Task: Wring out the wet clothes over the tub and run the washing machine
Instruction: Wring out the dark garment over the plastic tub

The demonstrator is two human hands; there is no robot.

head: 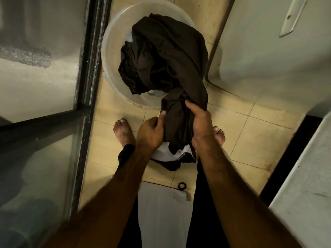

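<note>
- Step in hand: the wringing step is judged to be at its start. A dark brown, limp woven garment (pixel 161 59) is gathered at its near end, while the bulk is piled in the round translucent plastic tub (pixel 111 51) on the floor.
- Left hand (pixel 149 133): clamped on the left side of the gathered end, thumb laid on top.
- Right hand (pixel 198 122): clamped on the right side of the same bundle, fingers wrapped round it.
- Position: the gripped section is held just near of the tub rim, above the beige glazed floor tiles (pixel 250 140), not over the tub.
- Next move: the bundle is to be carried far enough to hang over the tub, then twisted with the hands turned in opposite directions.
- Materials: the fabric appears heavy and creased in deep folds. A white cloth edge (pixel 166 151) is seen below the hands.
- A white, smooth-sided appliance body (pixel 268 51), presumably the washing machine, stands at the far right.
</note>
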